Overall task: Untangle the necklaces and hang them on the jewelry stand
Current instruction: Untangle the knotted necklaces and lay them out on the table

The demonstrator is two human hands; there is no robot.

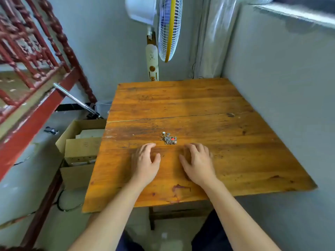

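Observation:
A small tangled heap of silver necklaces (pixel 168 138), with a white pendant and a red pendant showing, lies near the middle of the wooden table (pixel 181 98). My left hand (pixel 146 162) rests on the table just below and left of the heap, fingers loosely curled, holding nothing. My right hand (pixel 197 162) rests palm down just below and right of the heap, also holding nothing. Neither hand touches the chains. No jewelry stand is in view.
A standing fan (pixel 167 28) rises behind the table's far edge. The grey wall (pixel 281 87) runs along the table's right side. Open cardboard boxes (pixel 81 142) sit on the floor to the left, beside a red wooden frame (pixel 36 98).

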